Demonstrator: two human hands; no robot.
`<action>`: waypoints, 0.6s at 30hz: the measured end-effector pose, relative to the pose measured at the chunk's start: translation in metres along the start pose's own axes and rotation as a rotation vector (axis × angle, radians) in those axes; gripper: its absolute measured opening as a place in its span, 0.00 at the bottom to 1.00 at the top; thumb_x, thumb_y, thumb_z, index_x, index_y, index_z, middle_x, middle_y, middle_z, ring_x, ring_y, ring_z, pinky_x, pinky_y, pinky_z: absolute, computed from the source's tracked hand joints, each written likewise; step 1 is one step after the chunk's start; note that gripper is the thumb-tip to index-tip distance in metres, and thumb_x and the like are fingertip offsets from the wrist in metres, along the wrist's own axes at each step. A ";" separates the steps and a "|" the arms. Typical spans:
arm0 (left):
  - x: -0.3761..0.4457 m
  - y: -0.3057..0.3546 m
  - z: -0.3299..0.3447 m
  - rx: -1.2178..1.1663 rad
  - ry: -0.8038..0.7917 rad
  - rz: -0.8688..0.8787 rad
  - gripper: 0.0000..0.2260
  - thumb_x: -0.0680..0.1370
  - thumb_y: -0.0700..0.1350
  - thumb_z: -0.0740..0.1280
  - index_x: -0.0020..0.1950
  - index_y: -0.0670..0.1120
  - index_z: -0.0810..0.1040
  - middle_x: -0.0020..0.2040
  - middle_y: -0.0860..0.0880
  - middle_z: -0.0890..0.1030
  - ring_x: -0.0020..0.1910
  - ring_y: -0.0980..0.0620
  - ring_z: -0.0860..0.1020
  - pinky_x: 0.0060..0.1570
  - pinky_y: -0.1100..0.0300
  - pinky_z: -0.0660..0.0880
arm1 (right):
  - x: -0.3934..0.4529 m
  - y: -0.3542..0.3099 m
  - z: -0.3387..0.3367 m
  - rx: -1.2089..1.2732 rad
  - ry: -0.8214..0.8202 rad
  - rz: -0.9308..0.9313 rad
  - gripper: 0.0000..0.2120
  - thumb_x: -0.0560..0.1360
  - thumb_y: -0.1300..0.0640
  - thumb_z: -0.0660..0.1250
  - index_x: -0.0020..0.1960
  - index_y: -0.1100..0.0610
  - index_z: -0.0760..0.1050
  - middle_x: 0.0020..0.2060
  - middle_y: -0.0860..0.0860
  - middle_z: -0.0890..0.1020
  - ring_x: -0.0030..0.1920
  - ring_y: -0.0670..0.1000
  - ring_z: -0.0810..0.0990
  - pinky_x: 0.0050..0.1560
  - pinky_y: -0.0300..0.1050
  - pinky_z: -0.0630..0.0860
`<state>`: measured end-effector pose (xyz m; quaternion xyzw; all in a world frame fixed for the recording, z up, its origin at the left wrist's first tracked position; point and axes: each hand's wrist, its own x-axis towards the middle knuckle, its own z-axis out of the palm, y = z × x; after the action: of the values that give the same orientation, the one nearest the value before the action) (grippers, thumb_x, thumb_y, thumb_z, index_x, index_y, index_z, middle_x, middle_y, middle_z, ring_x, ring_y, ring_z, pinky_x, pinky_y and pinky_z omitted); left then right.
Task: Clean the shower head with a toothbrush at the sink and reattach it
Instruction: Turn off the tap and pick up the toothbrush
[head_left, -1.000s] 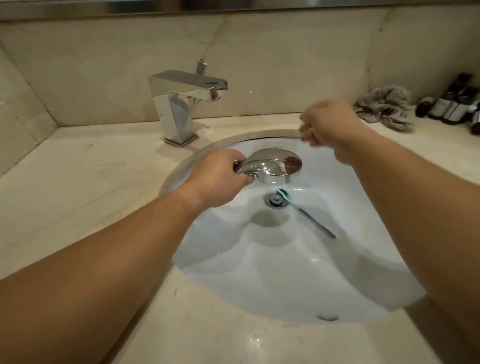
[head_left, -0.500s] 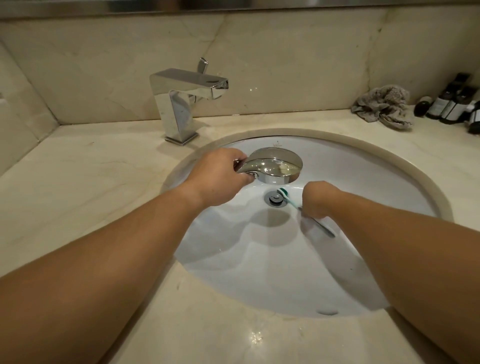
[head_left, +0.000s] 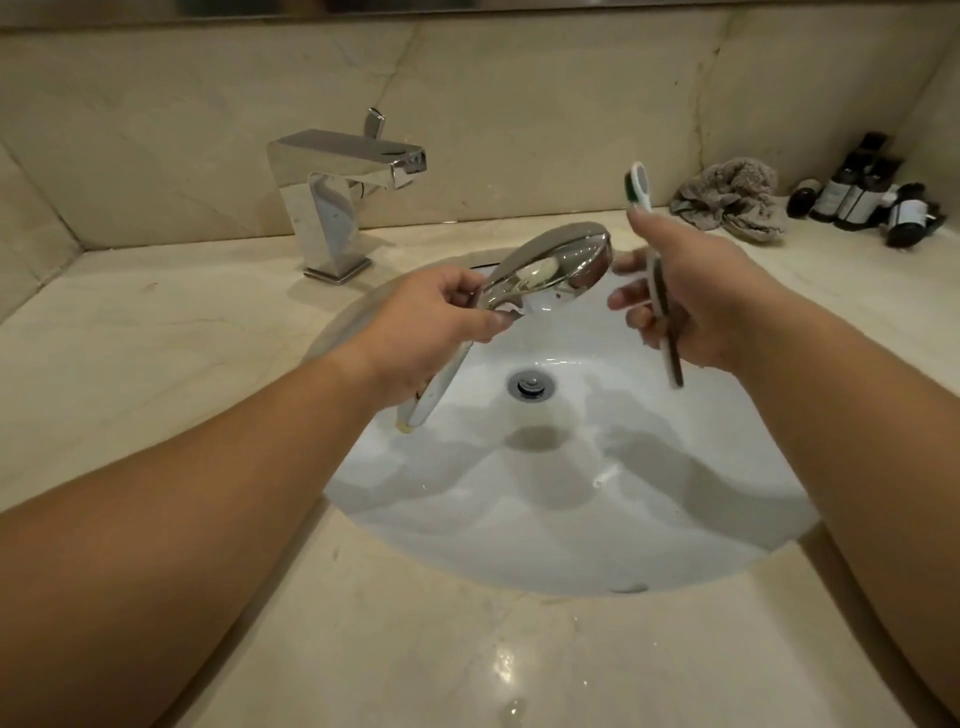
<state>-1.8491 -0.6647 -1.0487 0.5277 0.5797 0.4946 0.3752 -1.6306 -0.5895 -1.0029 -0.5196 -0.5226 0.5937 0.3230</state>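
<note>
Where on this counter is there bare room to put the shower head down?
Bare counter left of the faucet, and the front ledge before the sink. Crowded at the back right: crumpled cloth and bottles.

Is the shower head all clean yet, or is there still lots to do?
Not yet. Done: the shower head is off its hose and over the sink. In hand: the left hand grips its handle, the right hand holds the toothbrush upright beside it, bristles not touching. The faucet runs no water. Left: scrubbing, rinsing, reattaching.
</note>
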 end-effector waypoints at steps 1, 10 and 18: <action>0.000 0.000 0.002 -0.023 -0.019 0.010 0.12 0.75 0.31 0.75 0.48 0.47 0.80 0.40 0.52 0.82 0.41 0.54 0.80 0.49 0.62 0.78 | -0.006 -0.004 0.005 0.001 -0.010 -0.036 0.24 0.77 0.35 0.63 0.52 0.57 0.74 0.37 0.56 0.78 0.26 0.48 0.70 0.26 0.38 0.66; 0.001 -0.002 0.006 0.154 -0.114 0.063 0.19 0.68 0.43 0.79 0.58 0.49 0.82 0.47 0.49 0.81 0.46 0.51 0.79 0.55 0.51 0.78 | -0.031 -0.014 0.021 -0.066 0.163 -0.265 0.15 0.76 0.50 0.70 0.36 0.59 0.77 0.21 0.52 0.75 0.21 0.48 0.69 0.22 0.39 0.63; 0.000 -0.005 -0.001 0.502 -0.150 0.066 0.12 0.76 0.41 0.77 0.56 0.54 0.82 0.44 0.55 0.82 0.43 0.54 0.80 0.49 0.60 0.75 | -0.035 -0.009 0.018 0.041 0.181 -0.288 0.16 0.76 0.49 0.70 0.35 0.59 0.77 0.23 0.53 0.75 0.23 0.49 0.69 0.24 0.40 0.63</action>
<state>-1.8514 -0.6644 -1.0534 0.6582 0.6373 0.3067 0.2581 -1.6408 -0.6248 -0.9865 -0.4842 -0.5483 0.5025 0.4609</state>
